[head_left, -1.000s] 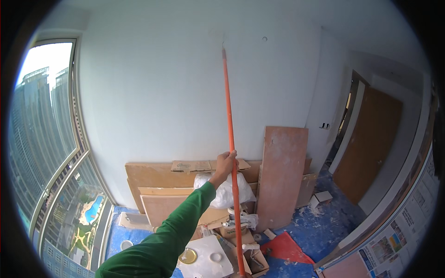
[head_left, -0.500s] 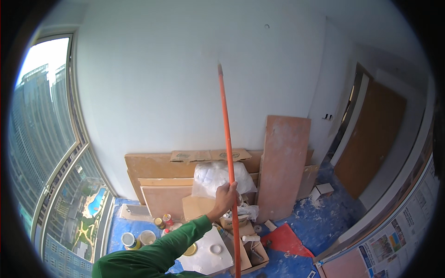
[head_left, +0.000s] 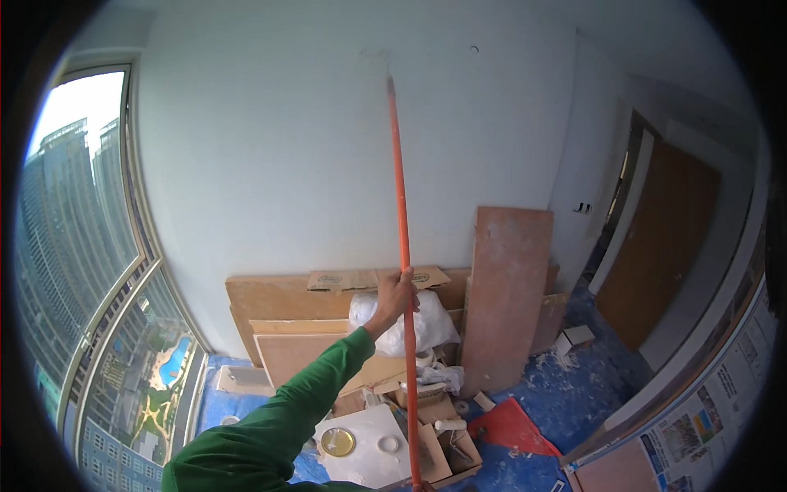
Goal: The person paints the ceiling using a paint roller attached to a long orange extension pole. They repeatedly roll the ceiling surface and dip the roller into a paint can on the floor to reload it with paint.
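My left hand [head_left: 397, 293], its arm in a green sleeve, is wrapped round a long orange extension pole [head_left: 401, 197]. The pole rises almost upright in front of me, leaning slightly left, up to the pale wall [head_left: 270, 164]. At its dark tip a pale, thin-outlined head merges with the wall, too faint to make out clearly. A small part of my right hand [head_left: 423, 486] shows at the lower edge, closed on the bottom of the pole; the rest is out of view.
Boards [head_left: 508, 295] lean against the wall, beside a white plastic bag [head_left: 443, 324]. Below lie a white panel [head_left: 369, 467] with a round gold lid [head_left: 338, 442], a cardboard box [head_left: 467, 467] and a red sheet [head_left: 512, 426] on blue floor covering [head_left: 566, 377]. A window [head_left: 82, 213] stands left, a brown door [head_left: 660, 246] right.
The pole's tip has moved up the wall. My left hand has risen with the pole, and my forearm reaches farther forward. A bit of my right hand now shows at the bottom.
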### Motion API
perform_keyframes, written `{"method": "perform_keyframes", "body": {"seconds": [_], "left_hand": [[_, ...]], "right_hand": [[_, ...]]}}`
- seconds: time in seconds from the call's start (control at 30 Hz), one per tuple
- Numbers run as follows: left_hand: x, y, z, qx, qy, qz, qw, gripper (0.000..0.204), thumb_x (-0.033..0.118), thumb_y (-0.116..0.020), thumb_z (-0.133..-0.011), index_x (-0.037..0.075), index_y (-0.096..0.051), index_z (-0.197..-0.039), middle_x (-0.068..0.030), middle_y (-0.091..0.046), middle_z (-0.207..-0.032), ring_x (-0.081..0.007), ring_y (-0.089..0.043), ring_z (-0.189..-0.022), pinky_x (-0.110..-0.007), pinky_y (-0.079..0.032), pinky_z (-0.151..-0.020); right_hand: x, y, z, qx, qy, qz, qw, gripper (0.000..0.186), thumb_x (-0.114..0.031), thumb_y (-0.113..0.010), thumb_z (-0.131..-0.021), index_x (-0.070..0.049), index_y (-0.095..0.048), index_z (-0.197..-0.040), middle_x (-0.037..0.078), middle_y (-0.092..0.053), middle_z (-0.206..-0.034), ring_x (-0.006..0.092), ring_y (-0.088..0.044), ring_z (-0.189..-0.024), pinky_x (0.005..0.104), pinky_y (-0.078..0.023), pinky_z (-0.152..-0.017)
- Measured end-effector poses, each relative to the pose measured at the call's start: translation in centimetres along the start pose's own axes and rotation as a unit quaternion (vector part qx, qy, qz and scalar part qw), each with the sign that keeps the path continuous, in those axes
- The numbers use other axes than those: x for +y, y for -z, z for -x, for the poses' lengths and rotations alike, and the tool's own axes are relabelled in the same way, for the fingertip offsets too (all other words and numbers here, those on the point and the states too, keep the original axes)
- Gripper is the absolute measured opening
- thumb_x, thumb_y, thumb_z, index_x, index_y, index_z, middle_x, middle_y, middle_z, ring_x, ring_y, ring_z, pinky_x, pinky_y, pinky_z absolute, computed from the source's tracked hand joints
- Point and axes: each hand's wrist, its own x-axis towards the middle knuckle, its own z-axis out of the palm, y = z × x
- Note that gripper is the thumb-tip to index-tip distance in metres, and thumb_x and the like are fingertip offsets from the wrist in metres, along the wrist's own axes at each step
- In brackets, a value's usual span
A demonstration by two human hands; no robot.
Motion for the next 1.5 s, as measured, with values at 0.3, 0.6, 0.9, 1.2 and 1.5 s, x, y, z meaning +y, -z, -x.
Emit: {"method": "perform_keyframes", "body": {"seconds": [0.3, 0.6, 0.9, 1.2, 1.5], "left_hand": [[9.7, -1.6, -8.6, 0.020, -0.073, -0.017, 0.997, 0.035, 0.029, -0.052, -0.095, -0.005, -0.056, -0.088, -0.0069, -0.052, -0.057, -0.0170, -0.054, -0.040, -0.030, -0.045, -0.036], [17.0, -1.2, -12.0, 0.043, -0.159, -0.061, 0.984, 0.038, 0.031, -0.052, -0.095, -0.005, -0.056, -0.083, -0.0066, -0.051, -0.050, -0.0176, -0.055, -0.039, -0.029, -0.045, -0.035], [22.7, -0.4, -16.3, 0.086, -0.208, -0.134, 0.965, 0.043, 0.034, -0.052, -0.093, -0.005, -0.058, -0.076, -0.0084, -0.055, -0.053, -0.0198, -0.058, -0.043, -0.031, -0.048, -0.039], [20.3, 0.0, -16.1, 0.092, -0.213, -0.173, 0.957, 0.041, 0.031, -0.054, -0.091, -0.004, -0.056, -0.069, -0.0087, -0.055, -0.054, -0.0200, -0.059, -0.044, -0.033, -0.050, -0.043], [12.3, 2.0, -13.4, 0.105, -0.165, -0.124, 0.973, 0.043, 0.032, -0.055, -0.092, -0.002, -0.054, -0.066, -0.0076, -0.052, -0.051, -0.0184, -0.057, -0.042, -0.031, -0.047, -0.041]], "right_hand": [[-17.1, -3.3, -8.6, 0.093, 0.254, 0.034, 0.962, 0.031, -0.023, -0.051, -0.095, 0.002, -0.063, -0.112, 0.011, -0.063, -0.077, 0.0229, -0.055, -0.065, 0.0347, -0.043, -0.058], [-24.6, -6.2, -16.2, -0.025, 0.057, -0.081, 0.995, 0.027, -0.027, -0.054, -0.093, -0.001, -0.063, -0.098, -0.001, -0.045, -0.054, 0.0061, -0.038, -0.035, 0.0235, -0.030, -0.032], [-32.4, -8.2, -20.0, -0.036, 0.060, -0.090, 0.993, 0.031, -0.028, -0.058, -0.091, 0.003, -0.063, -0.093, 0.006, -0.051, -0.057, 0.0124, -0.049, -0.048, 0.0305, -0.039, -0.047], [-25.9, -5.9, -15.0, -0.012, 0.057, 0.004, 0.998, 0.032, -0.029, -0.055, -0.092, 0.001, -0.063, -0.095, 0.010, -0.055, -0.062, 0.0169, -0.054, -0.055, 0.0332, -0.042, -0.053], [-18.2, -3.6, -5.4, 0.009, 0.050, -0.021, 0.998, 0.036, -0.031, -0.052, -0.094, 0.002, -0.064, -0.099, 0.011, -0.060, -0.071, 0.0198, -0.054, -0.062, 0.0357, -0.042, -0.056]]}}
